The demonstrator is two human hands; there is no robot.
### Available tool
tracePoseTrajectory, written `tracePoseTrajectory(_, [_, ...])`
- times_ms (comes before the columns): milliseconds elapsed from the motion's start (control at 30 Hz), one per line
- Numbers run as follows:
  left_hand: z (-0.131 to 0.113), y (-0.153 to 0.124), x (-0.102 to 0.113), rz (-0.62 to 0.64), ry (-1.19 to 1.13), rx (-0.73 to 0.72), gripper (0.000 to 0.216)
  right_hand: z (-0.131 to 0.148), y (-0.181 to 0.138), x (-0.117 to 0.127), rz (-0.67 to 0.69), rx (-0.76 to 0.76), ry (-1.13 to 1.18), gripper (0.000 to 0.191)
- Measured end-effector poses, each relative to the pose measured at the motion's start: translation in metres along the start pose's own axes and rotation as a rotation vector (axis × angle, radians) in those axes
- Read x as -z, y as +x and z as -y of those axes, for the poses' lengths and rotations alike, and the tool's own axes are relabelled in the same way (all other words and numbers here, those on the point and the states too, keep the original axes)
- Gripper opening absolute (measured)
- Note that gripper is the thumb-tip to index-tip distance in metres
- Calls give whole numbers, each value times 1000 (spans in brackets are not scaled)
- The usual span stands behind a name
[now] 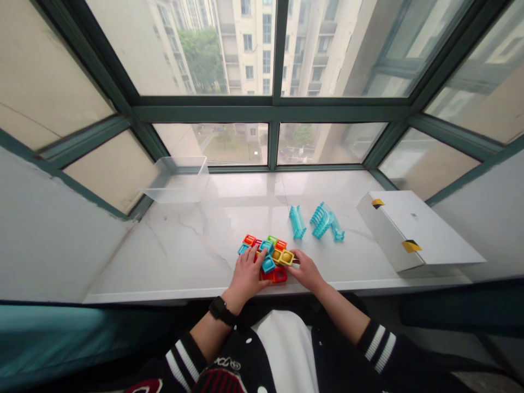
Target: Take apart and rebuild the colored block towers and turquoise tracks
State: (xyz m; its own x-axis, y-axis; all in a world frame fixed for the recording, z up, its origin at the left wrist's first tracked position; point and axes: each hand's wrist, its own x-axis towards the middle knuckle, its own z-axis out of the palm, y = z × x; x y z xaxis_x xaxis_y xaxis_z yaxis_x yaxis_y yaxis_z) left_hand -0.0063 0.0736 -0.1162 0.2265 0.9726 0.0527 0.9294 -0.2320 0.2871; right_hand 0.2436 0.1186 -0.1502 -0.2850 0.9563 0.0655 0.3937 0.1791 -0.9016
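A small heap of colourful plastic toy blocks (280,274) lies near the sill's front edge, with red, orange, blue, green and yellow square pieces. My left hand (244,272) lies over its left side, and a blue block (268,265) sits between the thumb and index finger. Some pieces are hidden under this hand. At the right of the heap, my right hand (307,270) pinches the end of a yellow block (287,257) between thumb and fingers. Behind my right hand, apart from it, lie translucent blue ribbed plastic pieces (297,222) and a curved one (322,221).
A clear plastic bin (176,188) stands at the back left of the white marbled sill (172,262). To the right is a white box (426,232) with yellow-and-black tabs. Green-framed windows (270,113) enclose the sill at the back and sides.
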Motion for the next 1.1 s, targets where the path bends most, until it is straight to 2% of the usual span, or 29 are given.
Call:
tracePoseTrajectory(267, [7,-3,8,30,1,19,106,4,-3,0,55,-66,157,34])
tracePoseTrajectory(433, [13,-4,15,74,29,37,109,-3,0,-4,58,-163,381,46])
tracePoseTrajectory(600, [16,-4,13,41,29,14,107,-15,4,3,-81,-294,542,62])
tracePoseTrajectory(767, [20,-4,6,15,16,-2,108,-17,-2,25,-193,-368,578,64])
tracePoseTrajectory(833, [21,-4,5,-13,1,7,105,-12,-7,32,-177,-378,627,60])
tracePoseTrajectory(933, [16,-2,12,-112,-45,12,88,-1,-14,38,-133,-362,742,56])
tracePoseTrajectory(1000, [9,0,21,-192,-94,-35,77,7,-17,37,-119,-352,771,57])
tracePoseTrajectory(1100, [-8,5,35,-263,-200,-165,74,23,-17,30,-90,-346,762,61])
